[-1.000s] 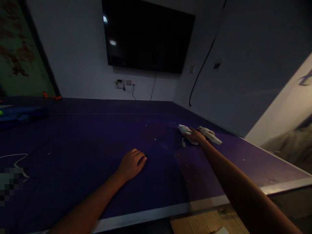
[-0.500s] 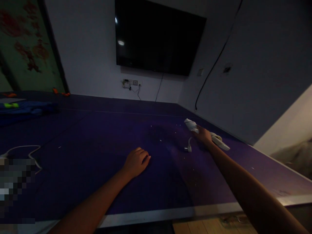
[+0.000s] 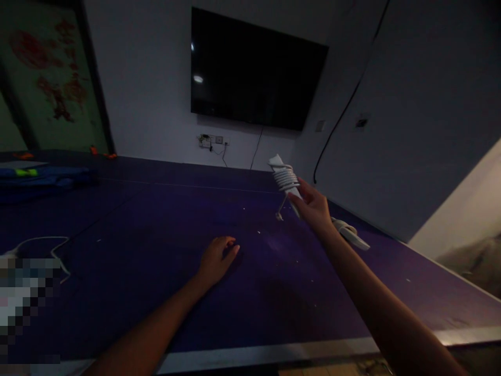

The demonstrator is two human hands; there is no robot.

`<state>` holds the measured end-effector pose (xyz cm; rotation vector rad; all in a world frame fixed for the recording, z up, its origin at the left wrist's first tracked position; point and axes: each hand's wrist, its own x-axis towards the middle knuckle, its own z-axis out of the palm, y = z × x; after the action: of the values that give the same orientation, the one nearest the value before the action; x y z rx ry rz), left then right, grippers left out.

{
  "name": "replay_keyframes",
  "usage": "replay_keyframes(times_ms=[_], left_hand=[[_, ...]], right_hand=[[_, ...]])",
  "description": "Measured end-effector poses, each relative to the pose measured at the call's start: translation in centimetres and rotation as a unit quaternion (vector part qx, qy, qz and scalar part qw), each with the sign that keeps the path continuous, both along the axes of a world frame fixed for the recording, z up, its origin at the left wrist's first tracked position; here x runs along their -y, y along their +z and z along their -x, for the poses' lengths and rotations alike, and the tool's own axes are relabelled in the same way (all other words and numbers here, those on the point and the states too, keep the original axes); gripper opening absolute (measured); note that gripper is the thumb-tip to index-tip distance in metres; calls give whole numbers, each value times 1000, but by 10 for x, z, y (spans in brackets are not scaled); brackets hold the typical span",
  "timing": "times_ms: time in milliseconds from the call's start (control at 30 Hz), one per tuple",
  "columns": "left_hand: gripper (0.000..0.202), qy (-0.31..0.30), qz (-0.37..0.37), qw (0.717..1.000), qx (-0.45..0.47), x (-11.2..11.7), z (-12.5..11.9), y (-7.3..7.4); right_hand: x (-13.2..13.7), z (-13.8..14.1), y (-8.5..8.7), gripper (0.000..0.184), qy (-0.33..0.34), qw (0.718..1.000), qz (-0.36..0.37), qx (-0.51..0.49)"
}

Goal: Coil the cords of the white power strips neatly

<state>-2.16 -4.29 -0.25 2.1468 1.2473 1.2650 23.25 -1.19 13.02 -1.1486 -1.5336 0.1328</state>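
My right hand (image 3: 313, 206) grips one end of a white power strip (image 3: 285, 177), lifted above the purple table (image 3: 156, 250). The strip's cord is wound around it in several turns, and its plug (image 3: 278, 216) dangles below on a short free length. Over the table's middle is my left hand (image 3: 216, 259), holding nothing, with thumb and fingers apart. Behind my right wrist lies a white slipper (image 3: 350, 233).
Folded blue cloth (image 3: 55, 175) lies at the far left, and a white cable (image 3: 43, 238) loops near a blurred-out object (image 3: 27, 308). Small white scraps dot the tabletop. A black television (image 3: 254, 73) hangs on the wall, with sockets (image 3: 213, 140) below and a black cable (image 3: 344, 109) to the right.
My right hand has lifted the power strip off the table and brought it left, its plug now hanging. My left hand's thumb and fingers have spread slightly. The view has shifted a little.
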Motion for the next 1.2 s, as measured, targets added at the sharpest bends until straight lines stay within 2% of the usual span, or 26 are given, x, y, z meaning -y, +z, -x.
replay_keyframes(times_ms=[100,200,267,367,467,567,767,900,967,1033,1100,1200], left_hand=[[43,16,28,995,96,-6,2,-2],[49,-13,65,982,176,-8,3,1],[45,-50,95,973,203,-6,2,5],[35,-92,123,971,186,-1,0,10],[39,-85,129,975,163,2,-2,10],[38,-50,130,974,181,-1,-3,5],[43,10,159,949,271,-15,2,-7],[43,24,165,946,279,-19,5,-11],[42,40,154,946,281,-20,5,-11],[42,53,145,945,287,-18,4,-9],[53,39,165,937,306,-14,1,-6],[74,-34,231,900,368,-6,-2,-1]], right_hand=[[13,26,-1,62,126,975,51,-176],[21,46,-8,49,205,930,131,-276],[24,56,-15,40,235,902,174,-317],[23,64,-27,36,249,875,222,-350],[20,68,-39,35,275,845,228,-397],[17,70,-49,36,325,793,217,-467],[19,71,-70,36,437,660,239,-562],[24,75,-78,40,477,604,245,-589],[26,78,-80,42,492,596,252,-582],[26,82,-83,42,492,608,258,-567],[27,86,-87,42,477,636,263,-547],[27,93,-94,42,443,686,286,-502]])
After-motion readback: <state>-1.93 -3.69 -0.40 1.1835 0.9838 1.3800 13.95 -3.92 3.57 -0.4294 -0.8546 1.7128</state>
